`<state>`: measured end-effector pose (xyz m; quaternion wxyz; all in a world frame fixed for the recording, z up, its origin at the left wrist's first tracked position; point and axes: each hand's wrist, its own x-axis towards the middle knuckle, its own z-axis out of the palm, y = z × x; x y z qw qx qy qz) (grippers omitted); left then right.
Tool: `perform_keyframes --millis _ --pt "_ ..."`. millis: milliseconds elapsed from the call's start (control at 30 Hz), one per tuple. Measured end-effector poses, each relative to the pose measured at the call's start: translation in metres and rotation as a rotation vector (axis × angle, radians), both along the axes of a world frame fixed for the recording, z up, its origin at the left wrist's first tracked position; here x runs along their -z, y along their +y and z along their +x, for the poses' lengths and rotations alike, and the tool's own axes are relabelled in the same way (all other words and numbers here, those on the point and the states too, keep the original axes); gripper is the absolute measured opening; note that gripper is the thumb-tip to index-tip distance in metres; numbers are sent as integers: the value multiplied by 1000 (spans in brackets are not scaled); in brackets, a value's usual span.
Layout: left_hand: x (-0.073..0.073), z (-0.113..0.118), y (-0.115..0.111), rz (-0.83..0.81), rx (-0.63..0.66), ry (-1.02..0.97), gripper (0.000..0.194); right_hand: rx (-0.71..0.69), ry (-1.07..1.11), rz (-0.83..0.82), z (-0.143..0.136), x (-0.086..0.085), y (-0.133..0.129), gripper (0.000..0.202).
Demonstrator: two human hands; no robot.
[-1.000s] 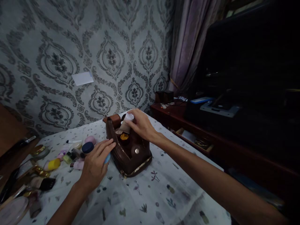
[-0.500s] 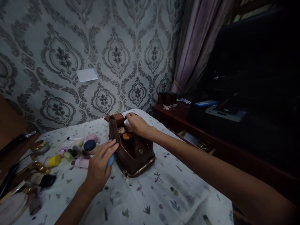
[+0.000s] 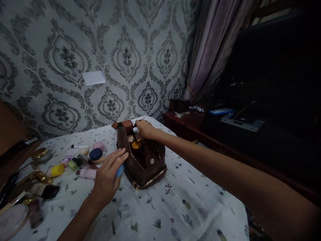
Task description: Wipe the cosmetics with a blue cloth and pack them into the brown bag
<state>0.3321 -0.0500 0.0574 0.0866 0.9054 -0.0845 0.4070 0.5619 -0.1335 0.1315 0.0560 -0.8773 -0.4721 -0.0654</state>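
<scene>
A brown leather bag (image 3: 147, 179) lies open on the patterned cloth, its brass zip undone. Inside it show a small pot with an orange-yellow top (image 3: 136, 145) and a white-capped bottle (image 3: 135, 130). My right hand (image 3: 145, 129) is closed on the far right rim of the bag, its fingertips partly hidden. The fingers of my left hand (image 3: 109, 172) press against the bag's left side. Under those fingers a light blue item (image 3: 120, 170) is tucked in the hand, mostly covered, so its kind does not show.
Left of the bag lie cosmetics: a navy-lidded jar (image 3: 96, 155), a pink sponge (image 3: 98, 146), a pink tube (image 3: 87, 172), a yellow-capped bottle (image 3: 57, 170) and a round compact (image 3: 13, 221). A dark red desk (image 3: 175, 123) with cables stands at right. Patterned wallpaper rises behind.
My right hand has shifted slightly at the bag's far rim, and the white-capped bottle inside shows more clearly. My left hand stays by the bag's side with the blue item.
</scene>
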Motion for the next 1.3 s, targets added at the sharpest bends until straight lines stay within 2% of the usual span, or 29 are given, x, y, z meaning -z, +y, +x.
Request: perform_keyframes --millis 367,500,633,867,1067,1300 --pt "0 0 -1 -26 -5 35 59 11 83 -95 22 8 24 51" --pt "0 -1 -2 -34 -11 41 63 5 85 -101 27 12 26 55" --pt "1 -1 -3 -21 -15 36 66 -12 63 -82 28 14 24 51" --pt "7 0 0 -15 -34 50 71 -47 24 -89 21 -1 14 44" --pt "7 0 0 -25 -28 54 76 -56 -48 -74 0 -11 5 35" --pt "5 1 0 -28 -11 43 72 -16 -70 52 -24 -25 4 26"
